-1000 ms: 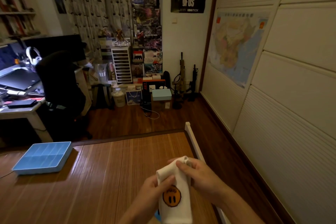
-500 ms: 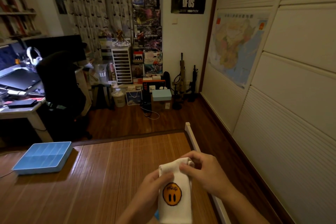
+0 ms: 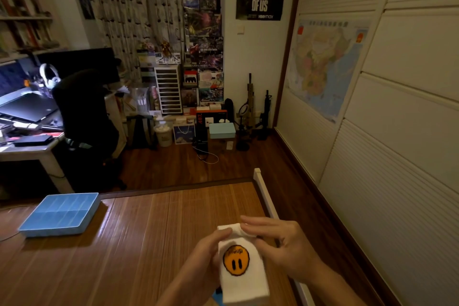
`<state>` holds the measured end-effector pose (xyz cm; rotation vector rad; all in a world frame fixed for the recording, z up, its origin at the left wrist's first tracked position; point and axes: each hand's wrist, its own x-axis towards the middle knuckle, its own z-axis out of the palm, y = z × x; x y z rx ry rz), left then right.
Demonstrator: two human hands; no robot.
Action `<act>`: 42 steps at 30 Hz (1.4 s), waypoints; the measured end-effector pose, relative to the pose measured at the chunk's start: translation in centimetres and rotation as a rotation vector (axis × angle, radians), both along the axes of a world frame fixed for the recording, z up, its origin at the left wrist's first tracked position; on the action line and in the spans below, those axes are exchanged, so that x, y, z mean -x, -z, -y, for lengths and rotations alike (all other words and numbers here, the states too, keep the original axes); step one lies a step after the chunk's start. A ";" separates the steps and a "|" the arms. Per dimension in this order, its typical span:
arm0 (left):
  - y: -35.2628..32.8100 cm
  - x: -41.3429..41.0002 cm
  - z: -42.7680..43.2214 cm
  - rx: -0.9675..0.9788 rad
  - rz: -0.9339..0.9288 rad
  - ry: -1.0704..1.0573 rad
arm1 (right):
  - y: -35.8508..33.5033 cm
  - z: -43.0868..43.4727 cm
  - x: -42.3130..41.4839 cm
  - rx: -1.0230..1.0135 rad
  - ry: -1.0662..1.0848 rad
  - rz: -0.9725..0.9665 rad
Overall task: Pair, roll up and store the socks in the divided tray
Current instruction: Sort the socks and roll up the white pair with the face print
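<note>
Gripping a white sock (image 3: pixel 242 278) with an orange smiley patch, the left hand (image 3: pixel 205 256) and right hand (image 3: pixel 283 243) pinch its top edge above the bamboo mat (image 3: pixel 149 231); the blue divided tray (image 3: pixel 60 213) lies well apart at left.

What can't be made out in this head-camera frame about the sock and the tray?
- Lower end of the white sock: cut off by the head view's bottom edge.
- One sock or a pair: layers hidden by the left hand and right hand.
- Blue item under the sock: mostly covered by it.
- Compartment count of the blue tray: dim and blurred.
</note>
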<state>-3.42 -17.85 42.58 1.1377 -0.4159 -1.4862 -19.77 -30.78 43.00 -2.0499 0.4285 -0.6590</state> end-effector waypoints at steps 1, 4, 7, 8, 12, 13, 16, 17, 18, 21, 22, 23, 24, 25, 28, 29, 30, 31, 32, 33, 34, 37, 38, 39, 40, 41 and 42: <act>-0.2 0.0 0.0 0.004 0.000 0.004 | -0.1 -0.1 0.0 0.010 -0.016 -0.018; -0.3 -0.1 0.0 0.029 0.063 -0.041 | -0.2 -0.3 -0.2 -0.017 0.001 -0.025; -0.3 -0.1 -0.1 0.069 0.119 -0.073 | -0.2 -0.1 -0.4 -0.043 0.081 -0.045; -0.3 -0.1 -0.1 0.075 0.130 -0.073 | -0.3 0.0 -0.4 -0.070 0.084 -0.074; -0.4 -0.5 -0.1 0.085 0.187 -0.057 | -1.2 0.2 -0.4 -0.012 0.039 -0.159; -0.4 -0.5 -0.2 0.088 0.205 -0.050 | -1.4 0.2 -0.5 0.009 0.042 -0.161; -0.5 -0.2 -0.1 0.098 0.230 -0.047 | -1.7 0.2 -0.5 0.062 0.060 -0.169; -0.5 -0.1 0.0 0.097 0.220 -0.054 | -1.8 0.2 -0.6 0.084 0.056 -0.162; -0.5 -0.1 0.1 0.094 0.202 -0.062 | -1.9 0.2 -0.6 0.116 0.051 -0.148; -0.7 -0.1 0.2 0.080 0.152 -0.050 | -1.5 0.0 -0.7 0.249 0.024 -0.098; -0.8 -0.2 0.1 0.073 0.138 -0.014 | -1.2 -0.1 -0.7 0.298 0.020 -0.082; -0.8 -0.4 0.1 0.063 0.128 0.020 | -0.9 -0.3 -0.7 0.347 0.019 -0.069; -0.9 -0.5 0.0 0.057 0.134 0.042 | -0.5 -0.4 -0.6 0.387 0.021 -0.061; -1.0 -0.6 0.0 0.061 0.156 0.049 | -0.2 -0.5 -0.6 0.411 0.023 -0.054; -0.8 -1.2 -0.2 0.085 0.207 0.041 | -0.6 -0.6 -0.5 0.319 0.024 -0.046; -0.8 -1.3 -0.3 0.095 0.220 0.052 | -1.1 -0.6 -0.4 0.226 0.019 -0.060; -0.7 -1.4 -0.4 0.106 0.232 0.070 | -1.6 -0.4 -0.3 0.133 0.014 -0.087; -0.7 -1.4 -0.4 0.120 0.243 0.092 | -1.9 -0.1 -0.2 0.063 0.013 -0.118; -0.7 -1.5 -0.5 0.141 0.253 0.116 | -2.2 0.1 0.0 0.023 0.017 -0.149; -0.7 -1.5 -0.5 0.161 0.260 0.133 | -2.4 0.3 0.1 -0.007 0.014 -0.180; -0.6 -1.6 -0.4 0.176 0.264 0.141 | -2.6 0.4 0.2 -0.030 0.002 -0.212; -0.3 -1.8 -0.3 0.199 0.268 0.144 | -2.8 0.6 0.3 0.001 -0.026 -0.274; -0.2 -1.9 -0.2 0.197 0.239 0.146 | -2.7 0.5 0.4 0.052 -0.021 -0.265; -0.1 -2.0 -0.2 0.180 0.194 0.147 | -2.6 0.3 0.4 0.102 -0.010 -0.244; -0.1 -2.0 -0.1 0.154 0.144 0.148 | -2.4 0.1 0.3 0.146 0.005 -0.215; -0.2 -2.0 0.0 0.129 0.104 0.151 | -2.2 -0.2 0.2 0.183 0.021 -0.182; -0.3 -2.1 0.0 0.113 0.087 0.161 | -1.9 -0.5 0.1 0.217 0.032 -0.148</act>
